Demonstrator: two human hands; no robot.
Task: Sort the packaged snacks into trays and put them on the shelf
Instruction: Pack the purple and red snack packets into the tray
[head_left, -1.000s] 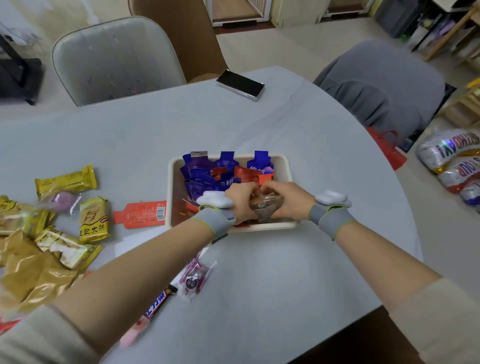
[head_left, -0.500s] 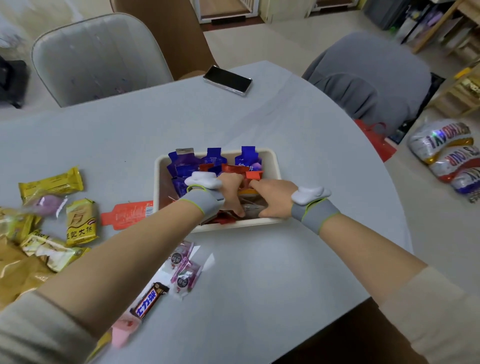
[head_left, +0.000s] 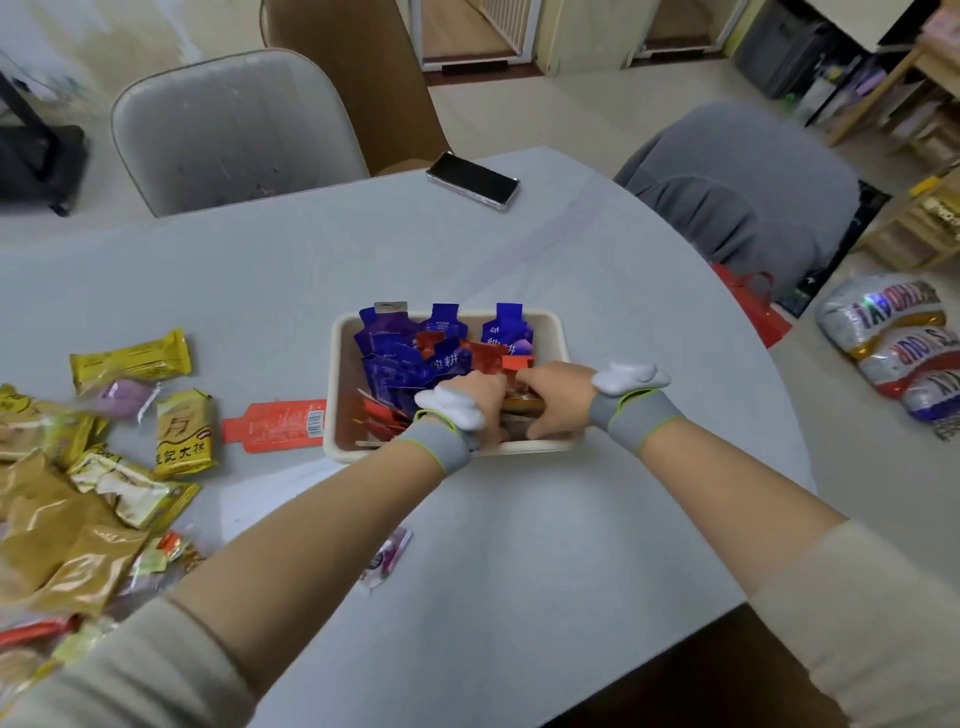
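Snacks (head_left: 415, 358) fill the tray (head_left: 343, 364) on the desk (head_left: 571, 545); both hands reach inside, left grip (head_left: 480, 402) and right grip (head_left: 558, 397) curled among packets, hold unclear. Bare desk lies nearer.

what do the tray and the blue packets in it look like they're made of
Tray: matte cream, thick rounded rim, likely molded plastic or pulp; unclear which.
Blue packets: glossy printed plastic or foil film, judging by creases and sheen.
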